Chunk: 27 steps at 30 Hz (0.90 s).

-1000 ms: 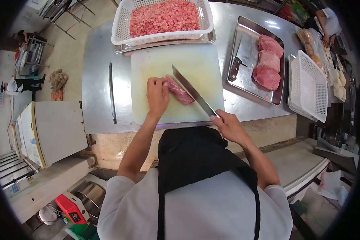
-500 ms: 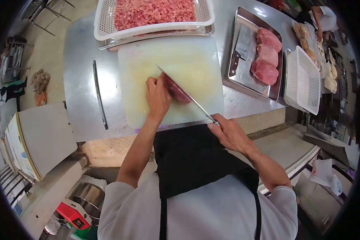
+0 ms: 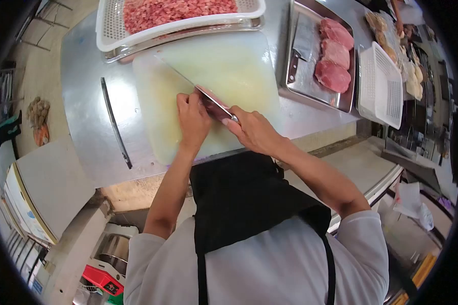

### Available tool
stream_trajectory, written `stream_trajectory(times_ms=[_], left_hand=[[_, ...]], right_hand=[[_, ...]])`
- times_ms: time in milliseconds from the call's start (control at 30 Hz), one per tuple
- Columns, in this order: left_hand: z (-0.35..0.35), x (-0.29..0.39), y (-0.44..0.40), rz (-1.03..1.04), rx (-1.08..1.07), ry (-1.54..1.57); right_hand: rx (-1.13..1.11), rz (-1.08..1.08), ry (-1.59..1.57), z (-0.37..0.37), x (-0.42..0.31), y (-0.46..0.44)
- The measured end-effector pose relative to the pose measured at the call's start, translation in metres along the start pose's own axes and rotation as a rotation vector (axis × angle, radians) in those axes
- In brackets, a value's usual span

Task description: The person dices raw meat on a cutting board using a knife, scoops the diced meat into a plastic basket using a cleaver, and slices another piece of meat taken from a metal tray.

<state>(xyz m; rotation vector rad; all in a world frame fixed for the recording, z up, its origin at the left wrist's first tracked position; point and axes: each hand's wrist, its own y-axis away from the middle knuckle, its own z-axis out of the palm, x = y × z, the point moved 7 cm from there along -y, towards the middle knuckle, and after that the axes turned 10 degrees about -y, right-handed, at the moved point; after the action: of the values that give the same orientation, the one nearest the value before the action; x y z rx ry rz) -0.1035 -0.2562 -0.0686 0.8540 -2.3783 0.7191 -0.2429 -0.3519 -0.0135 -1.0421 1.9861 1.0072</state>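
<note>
White plastic cutting board [image 3: 244, 56]: above it, right hand [image 3: 256, 131] clasping long steel-bladed knife [image 3: 209, 96]; left hand [image 3: 194, 119] curled, gripping red raw meat [image 3: 217, 112]; meat slipping could nick this hand

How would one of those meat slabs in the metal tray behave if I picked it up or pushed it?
The meat slabs look raw, with no bone showing, so they'd probably sag. Being solid-looking, they may feel heavy. Lying broad-side down, they'd likelier slide than roll.
</note>
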Motion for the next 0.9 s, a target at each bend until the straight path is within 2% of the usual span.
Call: stream_trajectory(times_ms=[33,133,200,333,433,533,633,800,900], left_hand=[[0.0,0.002,-0.001,0.02,0.0,-0.001],[0.001,0.0,0.001,0.026,0.01,0.005],[0.004,-0.001,-0.001,0.001,0.015,0.035],[0.0,0.001,0.0,0.018,0.014,0.011],[-0.001,0.002,0.001,0.035,0.055,0.075],[0.001,-0.002,0.002,-0.008,0.031,0.073],[0.0,-0.002,0.001,-0.036,-0.007,0.06],[-0.001,-0.003,0.001,0.004,-0.024,0.076],[-0.002,-0.002,-0.004,0.018,-0.03,0.108]], right_hand=[[0.01,0.0,0.006,-0.002,0.0,0.004],[-0.134,0.209,0.033,-0.019,-0.001,0.061],[-0.057,0.118,0.023,-0.01,0.022,0.057],[0.075,-0.018,0.023,0.001,0.011,0.019],[0.063,0.005,-0.006,-0.007,0.001,0.022],[-0.045,0.189,-0.005,-0.023,-0.019,0.063],[-0.065,0.247,-0.037,-0.017,-0.011,0.076],[-0.054,0.156,-0.01,-0.014,-0.015,0.041],[0.017,0.027,-0.025,0.002,-0.004,0.006]])
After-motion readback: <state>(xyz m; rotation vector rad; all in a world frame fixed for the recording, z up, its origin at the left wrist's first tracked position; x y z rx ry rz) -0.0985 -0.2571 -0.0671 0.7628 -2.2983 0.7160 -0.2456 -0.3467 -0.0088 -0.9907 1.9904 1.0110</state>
